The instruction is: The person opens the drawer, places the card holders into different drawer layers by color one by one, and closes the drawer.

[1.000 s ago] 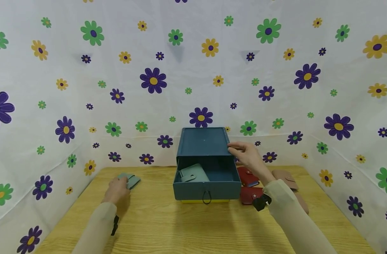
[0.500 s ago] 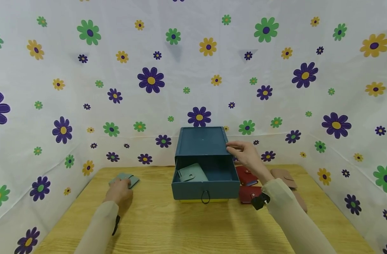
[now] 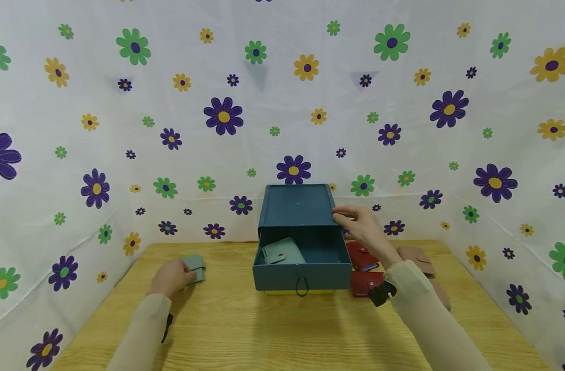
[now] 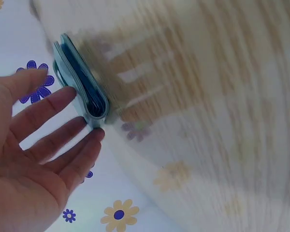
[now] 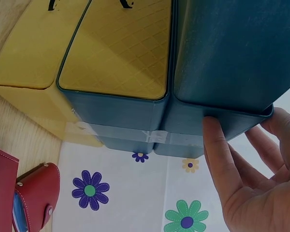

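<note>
Left hand (image 3: 172,276), fingers loose, touches one mint wallet (image 3: 198,263) near the counter's (image 3: 236,330) left edge. Right hand (image 3: 367,230), fingers extended, touches one cabinet (image 3: 298,206).

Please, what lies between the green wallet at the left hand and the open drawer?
In the head view, only bare wooden table lies between that green wallet and the drawer.

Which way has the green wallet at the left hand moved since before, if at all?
Yes. Judged against the blue box in the head view, the green wallet has turned anticlockwise, and its near end sits slightly lower in the picture.
</note>
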Action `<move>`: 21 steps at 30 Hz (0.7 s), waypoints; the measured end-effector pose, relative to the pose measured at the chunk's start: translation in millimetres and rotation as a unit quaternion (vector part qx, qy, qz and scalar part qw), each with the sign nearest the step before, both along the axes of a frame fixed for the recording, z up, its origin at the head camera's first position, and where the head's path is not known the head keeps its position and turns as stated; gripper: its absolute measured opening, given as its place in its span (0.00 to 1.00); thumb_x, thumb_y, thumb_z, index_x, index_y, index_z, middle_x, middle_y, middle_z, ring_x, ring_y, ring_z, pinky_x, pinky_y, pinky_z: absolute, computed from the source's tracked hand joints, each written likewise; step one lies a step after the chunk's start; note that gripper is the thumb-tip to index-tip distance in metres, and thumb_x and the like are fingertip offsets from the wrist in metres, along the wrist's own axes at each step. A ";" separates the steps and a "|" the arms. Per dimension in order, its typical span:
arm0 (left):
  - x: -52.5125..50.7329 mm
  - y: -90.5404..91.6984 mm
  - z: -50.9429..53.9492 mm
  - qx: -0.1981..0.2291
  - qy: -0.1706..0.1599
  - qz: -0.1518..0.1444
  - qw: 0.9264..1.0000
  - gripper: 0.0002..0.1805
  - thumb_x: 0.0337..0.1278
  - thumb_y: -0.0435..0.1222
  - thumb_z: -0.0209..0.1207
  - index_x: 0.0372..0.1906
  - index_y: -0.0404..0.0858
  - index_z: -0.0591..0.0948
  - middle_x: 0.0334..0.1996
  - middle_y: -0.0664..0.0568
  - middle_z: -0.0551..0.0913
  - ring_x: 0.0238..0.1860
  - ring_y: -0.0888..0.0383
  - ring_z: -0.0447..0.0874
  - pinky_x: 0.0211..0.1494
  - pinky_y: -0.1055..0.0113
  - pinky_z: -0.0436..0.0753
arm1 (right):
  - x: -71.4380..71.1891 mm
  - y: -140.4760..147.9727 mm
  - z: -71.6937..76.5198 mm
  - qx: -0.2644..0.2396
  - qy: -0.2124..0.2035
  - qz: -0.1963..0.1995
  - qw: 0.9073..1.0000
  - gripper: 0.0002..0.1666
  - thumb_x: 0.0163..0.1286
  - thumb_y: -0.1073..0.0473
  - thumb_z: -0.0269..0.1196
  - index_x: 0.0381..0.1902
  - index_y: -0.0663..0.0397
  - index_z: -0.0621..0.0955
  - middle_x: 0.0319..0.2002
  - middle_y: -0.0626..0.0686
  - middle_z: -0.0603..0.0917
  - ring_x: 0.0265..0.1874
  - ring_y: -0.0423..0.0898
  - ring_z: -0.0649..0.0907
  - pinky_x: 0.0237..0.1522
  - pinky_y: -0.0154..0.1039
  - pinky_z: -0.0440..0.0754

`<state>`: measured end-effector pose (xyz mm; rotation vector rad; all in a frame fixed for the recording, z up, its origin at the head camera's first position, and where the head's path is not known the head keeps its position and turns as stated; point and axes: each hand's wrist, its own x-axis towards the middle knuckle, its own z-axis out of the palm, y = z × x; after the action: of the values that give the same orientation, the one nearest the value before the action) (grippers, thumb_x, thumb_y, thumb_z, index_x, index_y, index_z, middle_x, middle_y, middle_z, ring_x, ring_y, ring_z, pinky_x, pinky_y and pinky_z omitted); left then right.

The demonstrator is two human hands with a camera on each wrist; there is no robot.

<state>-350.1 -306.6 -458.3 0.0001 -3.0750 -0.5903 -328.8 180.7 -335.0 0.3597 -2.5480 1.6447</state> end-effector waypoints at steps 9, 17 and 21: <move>-0.4 5.3 -1.8 -0.006 -0.005 -0.002 1.000 0.19 0.55 0.47 0.66 0.24 0.33 0.81 0.22 0.49 0.81 0.25 0.55 0.73 0.28 0.65 0.73 | -0.7 1.7 -0.9 0.000 0.001 -0.003 1.000 0.24 0.74 0.52 0.56 0.64 0.53 0.77 0.62 0.62 0.78 0.58 0.60 0.81 0.47 0.51 0.85; 1.4 7.9 -0.6 0.007 -0.018 0.000 1.000 0.18 0.53 0.43 0.68 0.32 0.31 0.78 0.30 0.44 0.82 0.32 0.51 0.76 0.35 0.57 0.78 | -0.8 1.1 -0.7 0.000 -0.002 -0.005 1.000 0.24 0.74 0.52 0.57 0.64 0.53 0.77 0.63 0.62 0.78 0.58 0.61 0.80 0.47 0.51 0.85; 3.0 10.3 2.3 0.005 -0.031 -0.009 0.999 0.20 0.55 0.42 0.67 0.40 0.28 0.78 0.38 0.40 0.83 0.38 0.47 0.80 0.43 0.51 0.81 | -0.6 0.7 -0.9 0.001 -0.001 -0.004 1.000 0.23 0.74 0.52 0.56 0.63 0.53 0.77 0.63 0.62 0.77 0.59 0.61 0.80 0.47 0.52 0.85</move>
<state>-347.2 -296.4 -455.9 -0.0093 -3.1357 -0.6185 -329.4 181.3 -335.9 0.3470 -2.5486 1.6403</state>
